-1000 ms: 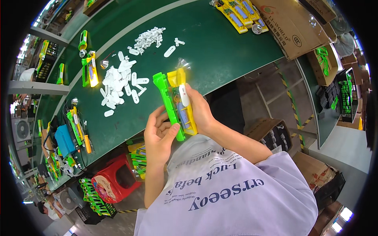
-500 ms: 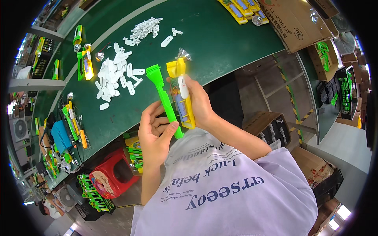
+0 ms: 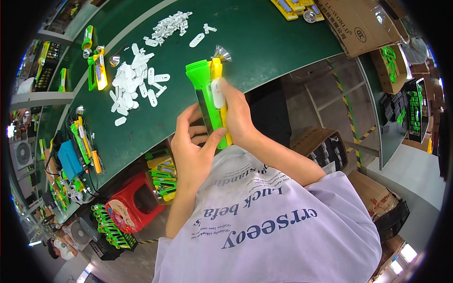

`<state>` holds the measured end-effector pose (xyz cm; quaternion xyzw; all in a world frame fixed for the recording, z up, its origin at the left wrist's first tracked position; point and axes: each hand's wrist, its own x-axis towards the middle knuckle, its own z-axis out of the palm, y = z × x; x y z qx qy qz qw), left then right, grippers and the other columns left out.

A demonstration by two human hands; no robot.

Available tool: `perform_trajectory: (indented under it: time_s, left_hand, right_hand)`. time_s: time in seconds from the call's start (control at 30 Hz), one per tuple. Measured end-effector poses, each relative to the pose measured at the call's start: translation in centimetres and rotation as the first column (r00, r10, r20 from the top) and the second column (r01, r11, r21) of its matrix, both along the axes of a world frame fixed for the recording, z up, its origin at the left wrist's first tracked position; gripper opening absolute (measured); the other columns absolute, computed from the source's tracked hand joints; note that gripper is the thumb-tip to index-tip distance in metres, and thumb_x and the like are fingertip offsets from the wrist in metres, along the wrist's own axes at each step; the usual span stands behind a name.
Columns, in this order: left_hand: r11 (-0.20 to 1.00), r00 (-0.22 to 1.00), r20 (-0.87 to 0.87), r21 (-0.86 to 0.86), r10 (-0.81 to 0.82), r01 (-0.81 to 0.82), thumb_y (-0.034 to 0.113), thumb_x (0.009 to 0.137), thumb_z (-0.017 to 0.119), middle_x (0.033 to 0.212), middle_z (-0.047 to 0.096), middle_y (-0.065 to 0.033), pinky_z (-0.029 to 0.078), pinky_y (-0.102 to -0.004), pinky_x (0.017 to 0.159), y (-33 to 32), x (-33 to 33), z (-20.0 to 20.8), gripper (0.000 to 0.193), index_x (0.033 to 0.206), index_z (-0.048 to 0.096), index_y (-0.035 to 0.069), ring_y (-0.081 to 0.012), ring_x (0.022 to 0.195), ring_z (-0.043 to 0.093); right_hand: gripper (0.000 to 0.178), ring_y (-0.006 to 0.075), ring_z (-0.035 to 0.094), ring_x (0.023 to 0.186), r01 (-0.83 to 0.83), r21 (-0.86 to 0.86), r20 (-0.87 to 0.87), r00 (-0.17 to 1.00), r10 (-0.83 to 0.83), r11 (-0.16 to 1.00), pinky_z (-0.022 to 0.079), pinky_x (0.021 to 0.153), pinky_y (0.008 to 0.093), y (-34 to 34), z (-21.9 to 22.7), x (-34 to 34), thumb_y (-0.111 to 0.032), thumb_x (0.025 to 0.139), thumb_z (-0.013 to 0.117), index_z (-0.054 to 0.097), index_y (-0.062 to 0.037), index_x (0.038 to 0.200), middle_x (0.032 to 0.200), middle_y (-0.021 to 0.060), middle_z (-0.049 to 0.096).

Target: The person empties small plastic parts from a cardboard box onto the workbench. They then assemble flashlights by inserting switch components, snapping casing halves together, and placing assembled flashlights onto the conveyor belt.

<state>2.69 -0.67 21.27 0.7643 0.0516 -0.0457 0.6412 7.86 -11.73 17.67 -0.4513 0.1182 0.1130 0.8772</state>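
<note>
Between my hands are two halves of a flashlight casing, brought together over the near edge of the green table. My left hand (image 3: pixel 196 144) is closed on the green half (image 3: pixel 203 89), its thumb low on the casing. My right hand (image 3: pixel 237 112) grips the yellow half (image 3: pixel 223 123) from the right side. A white oval switch plate (image 3: pixel 217 93) sits at the joint, next to my right fingers. At the top a silver reflector cup (image 3: pixel 222 54) hangs outside the casing. The inside of the casing is now hidden.
White oval plates (image 3: pixel 127 87) and smaller white pieces (image 3: pixel 171 26) lie heaped on the green table (image 3: pixel 264 42). Flashlight parts (image 3: pixel 97 70) stand at the left, beyond a blue box (image 3: pixel 71 159). A cardboard box (image 3: pixel 354 28) is at the back right; a red stool (image 3: pixel 134 203) stands below.
The green half has moved right and turned against the yellow half, closing the gap between them. Both hands have come closer together. The view has shifted slightly.
</note>
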Motion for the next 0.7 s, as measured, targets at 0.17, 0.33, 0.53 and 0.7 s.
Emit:
perform_trajectory:
  time_s: [0.17, 0.33, 0.53, 0.7]
  left_hand:
    - [0.997, 0.999, -0.032, -0.067, -0.034, 0.032, -0.005, 0.08, 0.073, 0.124, 0.056, -0.0196, 0.057, -0.0262, 0.076, -0.1, 0.4, -0.1, 0.063, 0.135, 0.041, -0.003, -0.018, 0.094, 0.066]
    - [0.986, 0.999, 0.007, -0.162, -0.043, 0.044, -0.001, 0.078, 0.076, 0.113, 0.063, -0.0138, 0.055, -0.0252, 0.072, 0.2, 0.4, -1.7, 0.072, 0.142, 0.041, 0.002, -0.0159, 0.086, 0.066]
    - [0.988, 0.998, 0.023, -0.141, -0.057, 0.059, 0.0, 0.077, 0.077, 0.098, 0.066, -0.0089, 0.054, -0.0236, 0.07, 0.5, 0.4, -2.3, 0.079, 0.146, 0.04, 0.004, -0.0124, 0.078, 0.065]
    - [0.994, 0.994, 0.011, 0.011, -0.106, 0.106, 0.001, 0.076, 0.08, 0.095, 0.065, -0.0059, 0.052, -0.0191, 0.069, 0.6, 0.5, -2.9, 0.08, 0.146, 0.039, 0.001, -0.0079, 0.075, 0.061]
  right_hand:
    - [0.033, 0.0081, 0.05, 0.076, 0.012, -0.016, 0.046, 0.999, -0.012, 1.0, 0.042, 0.069, 0.0262, -0.1, -0.3, 0.0, -0.032, 0.103, 0.039, 0.058, -0.0049, 0.1, 0.085, 0.0007, 0.056]
    - [0.032, 0.0074, 0.049, 0.078, -0.01, 0.052, 0.037, 0.999, 0.008, 0.999, 0.042, 0.069, 0.0256, -0.4, -0.1, -0.1, -0.032, 0.103, 0.039, 0.057, -0.006, 0.105, 0.088, 0.0, 0.055]
    - [0.032, 0.0061, 0.049, 0.082, -0.055, 0.066, 0.055, 0.997, 0.051, 0.996, 0.043, 0.073, 0.0248, -0.3, -1.1, -0.2, -0.032, 0.104, 0.038, 0.056, -0.0059, 0.111, 0.092, -0.0007, 0.055]
    - [0.032, 0.0056, 0.05, 0.086, 0.04, -0.057, -0.044, 0.998, -0.042, 0.998, 0.044, 0.076, 0.0236, -0.3, -0.4, -0.1, -0.03, 0.105, 0.038, 0.056, -0.0053, 0.113, 0.095, -0.0005, 0.057]
